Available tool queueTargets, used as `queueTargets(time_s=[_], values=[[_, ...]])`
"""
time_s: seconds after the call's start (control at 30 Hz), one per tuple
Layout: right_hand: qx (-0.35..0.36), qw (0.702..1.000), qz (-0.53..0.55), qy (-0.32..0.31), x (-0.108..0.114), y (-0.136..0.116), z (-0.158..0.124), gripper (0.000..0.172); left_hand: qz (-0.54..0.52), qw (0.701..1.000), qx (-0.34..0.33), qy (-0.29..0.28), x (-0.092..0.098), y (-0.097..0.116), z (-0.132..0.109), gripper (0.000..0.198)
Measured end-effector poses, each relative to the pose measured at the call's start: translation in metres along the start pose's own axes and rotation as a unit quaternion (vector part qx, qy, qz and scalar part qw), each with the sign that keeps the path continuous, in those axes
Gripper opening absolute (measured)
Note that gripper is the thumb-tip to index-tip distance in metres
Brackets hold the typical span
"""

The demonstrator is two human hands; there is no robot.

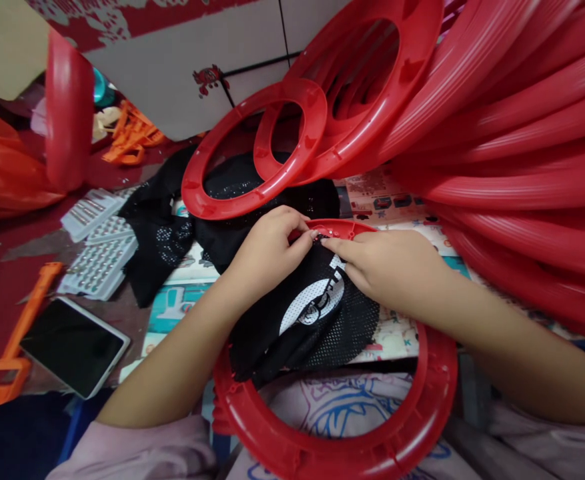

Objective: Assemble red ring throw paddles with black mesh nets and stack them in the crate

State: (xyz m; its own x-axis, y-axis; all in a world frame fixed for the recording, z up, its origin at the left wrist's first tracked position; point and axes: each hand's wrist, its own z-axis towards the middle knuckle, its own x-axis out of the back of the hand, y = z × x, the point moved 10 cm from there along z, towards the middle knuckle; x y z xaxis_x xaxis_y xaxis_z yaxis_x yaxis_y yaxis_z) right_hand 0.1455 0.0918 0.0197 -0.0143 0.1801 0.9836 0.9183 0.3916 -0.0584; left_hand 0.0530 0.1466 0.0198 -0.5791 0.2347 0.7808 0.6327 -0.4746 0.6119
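Observation:
A red plastic ring (437,387) lies in front of me, its near part over my lap and its far part on the table. Across it spreads a piece of black mesh fabric (357,330) with a white printed logo. At the ring's far rim, my left hand (275,243) is closed, thumb and forefinger pinching the fabric's edge. My right hand (379,267) comes from the other side, its index fingertip on the same edge and its other fingers curled against the fabric. Whatever small part lies under the fingertips is hidden.
More red rings (197,180) lean beyond my hands, with a large stack of red rings (532,160) at right. At left are clear boxes of small metal parts (95,260), a phone (75,347), an orange plastic handle (9,363) and black fabric (147,267). A white carton (172,87) stands behind.

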Motion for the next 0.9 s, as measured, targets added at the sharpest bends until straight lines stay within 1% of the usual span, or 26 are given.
queueTargets(time_s=[0.07,0.17,0.23,0.37,0.43,0.67,0.9], values=[[0.002,1.0,0.015,-0.005,0.001,0.001,-0.001,0.041,0.0,1.0,-0.017,0.0,0.001,0.002,-0.001,0.018],[0.007,0.999,0.041,-0.013,0.005,0.005,-0.004,0.036,-0.002,0.999,-0.053,-0.001,0.003,0.007,-0.005,0.011],[0.011,0.999,0.052,-0.009,0.009,0.009,-0.006,0.033,0.003,0.996,-0.09,0.0,0.004,0.014,-0.009,0.014],[0.028,0.997,0.073,0.021,0.017,0.014,-0.006,0.032,0.034,0.982,-0.188,0.006,0.005,0.034,-0.018,0.017],[0.032,0.996,0.082,0.03,0.017,0.016,-0.005,0.033,0.059,0.975,-0.213,0.0,0.002,0.038,-0.02,0.019],[0.007,0.997,0.075,0.017,0.011,0.019,0.002,0.036,0.104,0.966,-0.235,-0.005,-0.004,0.036,-0.022,0.027],[-0.008,0.997,0.075,0.011,0.009,0.022,0.004,0.036,0.119,0.969,-0.217,-0.021,-0.008,0.031,-0.02,0.03]])
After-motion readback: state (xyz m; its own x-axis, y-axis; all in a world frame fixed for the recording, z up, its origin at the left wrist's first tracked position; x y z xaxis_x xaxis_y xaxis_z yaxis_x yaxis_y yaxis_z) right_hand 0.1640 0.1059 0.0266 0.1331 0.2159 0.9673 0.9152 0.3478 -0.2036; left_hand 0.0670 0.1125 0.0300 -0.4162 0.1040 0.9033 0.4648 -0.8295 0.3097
